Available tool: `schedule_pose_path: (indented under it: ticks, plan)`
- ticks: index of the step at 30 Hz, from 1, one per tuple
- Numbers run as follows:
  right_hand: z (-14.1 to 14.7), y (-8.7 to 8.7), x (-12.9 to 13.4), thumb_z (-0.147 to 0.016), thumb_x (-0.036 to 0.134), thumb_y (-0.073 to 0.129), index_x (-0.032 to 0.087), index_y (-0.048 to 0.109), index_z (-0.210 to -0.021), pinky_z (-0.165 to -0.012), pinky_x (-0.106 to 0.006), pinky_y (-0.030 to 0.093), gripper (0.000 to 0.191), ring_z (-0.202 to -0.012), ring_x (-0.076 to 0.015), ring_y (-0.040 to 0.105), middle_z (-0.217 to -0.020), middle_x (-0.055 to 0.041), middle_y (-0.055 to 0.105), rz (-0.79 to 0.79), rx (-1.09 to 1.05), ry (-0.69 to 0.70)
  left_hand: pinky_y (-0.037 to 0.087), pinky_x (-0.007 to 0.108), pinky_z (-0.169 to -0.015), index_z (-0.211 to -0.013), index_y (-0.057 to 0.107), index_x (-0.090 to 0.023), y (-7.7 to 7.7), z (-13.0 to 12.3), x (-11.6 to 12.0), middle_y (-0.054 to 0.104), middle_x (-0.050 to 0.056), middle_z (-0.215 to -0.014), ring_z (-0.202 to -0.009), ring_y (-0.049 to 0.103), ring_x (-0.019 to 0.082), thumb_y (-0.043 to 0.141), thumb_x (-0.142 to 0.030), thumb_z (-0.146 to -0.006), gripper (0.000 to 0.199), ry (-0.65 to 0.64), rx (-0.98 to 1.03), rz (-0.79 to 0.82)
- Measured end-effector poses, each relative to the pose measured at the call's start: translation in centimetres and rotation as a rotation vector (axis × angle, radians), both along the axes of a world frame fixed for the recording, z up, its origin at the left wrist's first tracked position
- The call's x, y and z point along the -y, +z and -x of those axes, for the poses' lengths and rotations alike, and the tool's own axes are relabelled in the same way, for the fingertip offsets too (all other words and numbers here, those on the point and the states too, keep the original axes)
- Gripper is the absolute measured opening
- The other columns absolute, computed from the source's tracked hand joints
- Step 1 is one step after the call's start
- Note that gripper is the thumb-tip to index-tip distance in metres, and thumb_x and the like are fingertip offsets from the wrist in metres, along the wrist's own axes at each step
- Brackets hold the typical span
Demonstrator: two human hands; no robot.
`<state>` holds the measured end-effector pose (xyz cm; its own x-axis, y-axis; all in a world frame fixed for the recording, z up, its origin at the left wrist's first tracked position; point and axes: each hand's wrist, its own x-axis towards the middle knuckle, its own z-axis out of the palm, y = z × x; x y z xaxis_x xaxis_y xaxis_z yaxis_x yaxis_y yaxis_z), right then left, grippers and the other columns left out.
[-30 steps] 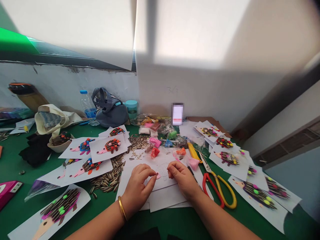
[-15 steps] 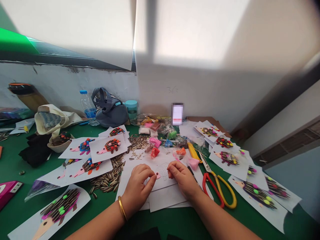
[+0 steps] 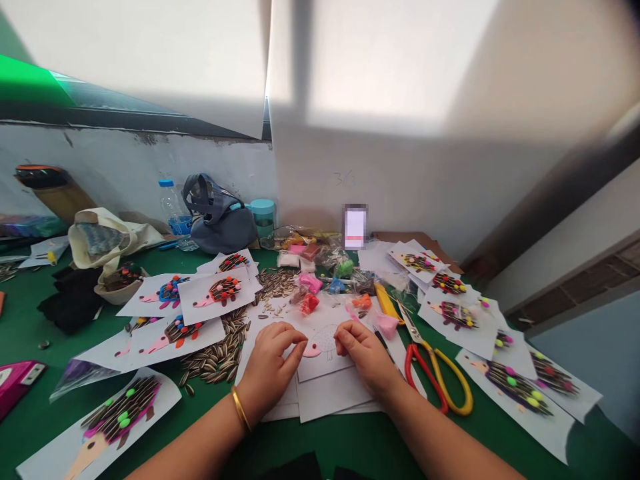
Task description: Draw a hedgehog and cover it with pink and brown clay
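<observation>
I have the green table (image 3: 320,437) across most of the lower part of my head view. A blue bag (image 3: 223,227) stands at its far side, against the wall. Left of the middle I see a broad spill of seeds (image 3: 215,360), and just beside it lie overlapping white sheets (image 3: 340,393). Hedgehog pictures (image 3: 215,290) fan out on both sides, their backs set with dark seeds and coloured dots. The scissors (image 3: 425,347), one handle red and one yellow, lie near the right hand (image 3: 367,360). That hand is over the sheets, fingers curled in, thumb against the forefinger; I cannot tell whether anything small is pinched there. The left hand (image 3: 270,360) is opposite, thumb and fingertips drawn close together; I cannot tell whether they meet. Beyond the hands I see wrapped lumps, a red one (image 3: 310,305) and an orange one (image 3: 362,302) among them. Between the hands, the top sheet bears a drawn outline (image 3: 327,341). The pink head (image 3: 310,351) lies at its left end, just beside the left fingertips, with a dark eye (image 3: 314,346) on it.
</observation>
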<state>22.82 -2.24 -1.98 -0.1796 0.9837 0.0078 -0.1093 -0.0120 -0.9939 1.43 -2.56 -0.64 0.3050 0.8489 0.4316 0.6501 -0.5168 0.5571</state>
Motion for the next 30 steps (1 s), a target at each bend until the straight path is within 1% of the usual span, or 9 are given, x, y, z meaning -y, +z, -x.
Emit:
schedule_pose_path:
  ticks: [1, 3, 6, 11, 14, 17, 25, 27, 30]
  plan:
    - [0.0, 0.0, 0.0, -0.086, 0.049, 0.062, 0.02, 0.058, -0.076, -0.068, -0.028, 0.038, 0.031, -0.066, -0.0145, 0.049, -0.066, 0.0018, 0.056, 0.0, -0.004, 0.0, 0.048, 0.038, -0.083, -0.091, 0.068, -0.024, -0.2, 0.2, -0.3, 0.068, 0.004, -0.092, -0.089, 0.062, 0.022, 0.056, -0.026, -0.09, 0.012, 0.012, 0.001, -0.01]
    - [0.0, 0.0, 0.0, -0.086, 0.048, 0.063, 0.02, 0.058, -0.077, -0.068, -0.028, 0.038, 0.03, -0.066, -0.0142, 0.048, -0.066, 0.0018, 0.056, 0.003, -0.013, 0.0, 0.048, 0.038, -0.084, -0.093, 0.068, -0.024, -0.5, 0.7, -0.8, 0.07, 0.004, -0.094, -0.09, 0.064, 0.022, 0.058, -0.022, -0.087, 0.012, 0.028, -0.001, -0.021]
    - [0.1, 0.0, 0.0, -0.086, 0.047, 0.063, 0.02, 0.058, -0.077, -0.068, -0.027, 0.037, 0.028, -0.066, -0.0139, 0.048, -0.066, 0.0022, 0.056, 0.012, -0.029, 0.0, 0.048, 0.037, -0.08, -0.09, 0.068, -0.024, -0.8, 1.0, -1.3, 0.072, 0.002, -0.087, -0.083, 0.066, 0.021, 0.06, -0.019, -0.084, 0.011, 0.033, -0.04, 0.02]
    - [0.1, 0.0, -0.1, -0.086, 0.046, 0.064, 0.02, 0.058, -0.077, -0.067, -0.027, 0.037, 0.028, -0.066, -0.0139, 0.048, -0.065, 0.0024, 0.056, 0.019, -0.036, 0.004, 0.046, 0.034, -0.075, -0.083, 0.066, -0.023, -0.8, 0.4, -0.9, 0.071, 0.0, -0.08, -0.076, 0.065, 0.019, 0.064, -0.017, -0.081, 0.006, 0.0, -0.119, 0.122]
    - [0.1, -0.2, -0.1, -0.086, 0.046, 0.064, 0.02, 0.058, -0.078, -0.067, -0.027, 0.037, 0.028, -0.066, -0.0134, 0.048, -0.065, 0.0025, 0.056, 0.015, -0.036, 0.004, 0.044, 0.035, -0.078, -0.083, 0.067, -0.023, -0.9, 0.1, -0.7, 0.069, 0.001, -0.082, -0.081, 0.064, 0.02, 0.065, -0.018, -0.082, 0.005, -0.031, -0.17, 0.125]
    - [0.1, -0.4, -0.1, -0.087, 0.045, 0.063, 0.019, 0.059, -0.08, -0.067, -0.026, 0.036, 0.027, -0.066, -0.013, 0.048, -0.065, 0.0028, 0.056, 0.018, -0.038, 0.013, 0.042, 0.036, -0.081, -0.086, 0.069, -0.023, -1.0, 0.0, -0.6, 0.068, 0.002, -0.087, -0.086, 0.062, 0.021, 0.064, -0.017, -0.083, 0.009, -0.034, -0.202, 0.118]
    - [0.0, -0.5, 0.0, -0.086, 0.045, 0.064, 0.019, 0.059, -0.079, -0.067, -0.025, 0.038, 0.027, -0.066, -0.0121, 0.049, -0.066, 0.003, 0.057, 0.014, -0.033, 0.012, 0.04, 0.038, -0.085, -0.087, 0.07, -0.024, -1.2, -0.1, -0.7, 0.067, 0.002, -0.089, -0.09, 0.061, 0.021, 0.064, -0.018, -0.085, 0.009, -0.029, -0.227, 0.115]
    - [-0.1, -0.4, -0.1, -0.084, 0.045, 0.066, 0.019, 0.061, -0.083, -0.069, -0.025, 0.04, 0.026, -0.069, -0.0124, 0.051, -0.069, 0.0024, 0.06, 0.021, -0.031, -0.009, 0.04, 0.037, -0.084, -0.087, 0.069, -0.024, -1.2, 0.0, -0.8, 0.068, 0.002, -0.089, -0.089, 0.062, 0.021, 0.064, -0.018, -0.085, 0.008, -0.026, -0.204, 0.1]
    - [0.1, -0.2, -0.1, -0.08, 0.044, 0.071, 0.02, 0.064, -0.095, -0.076, -0.027, 0.043, 0.029, -0.078, -0.0144, 0.058, -0.08, -0.0003, 0.067, 0.049, -0.025, -0.017, 0.042, 0.036, -0.084, -0.086, 0.067, -0.023, -0.9, 0.1, -0.8, 0.07, 0.001, -0.087, -0.086, 0.063, 0.02, 0.062, -0.018, -0.086, 0.007, -0.033, -0.133, 0.064]
